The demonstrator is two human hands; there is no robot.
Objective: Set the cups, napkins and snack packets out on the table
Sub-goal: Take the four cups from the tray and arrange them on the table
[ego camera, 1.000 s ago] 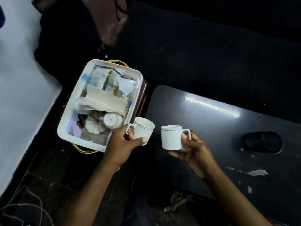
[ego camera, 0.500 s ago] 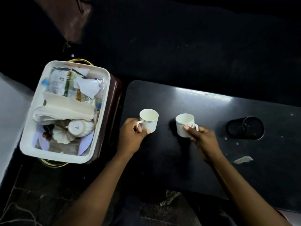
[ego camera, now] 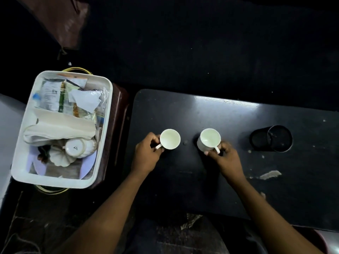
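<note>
Two white cups stand upright on the black table [ego camera: 238,114]. My left hand [ego camera: 146,154] grips the handle of the left cup [ego camera: 170,138]. The right cup [ego camera: 209,140] has its handle pinched by my right hand [ego camera: 224,158]. To the left, a white tray [ego camera: 108,114] holds folded white napkins [ego camera: 60,129], snack packets [ego camera: 55,94] at its far end, and another white cup [ego camera: 78,147] lying on its side beside a ribbed white dish [ego camera: 58,158].
The tray rests on a dark red stand [ego camera: 119,107] left of the table. A black cylindrical holder [ego camera: 271,138] lies on its side at the table's right. A torn paper scrap [ego camera: 270,174] sits near it. Dark floor surrounds everything.
Both hands carried the cups from above the table's left edge onto the tabletop and lowered them; the cups now sit farther in and slightly wider apart.
</note>
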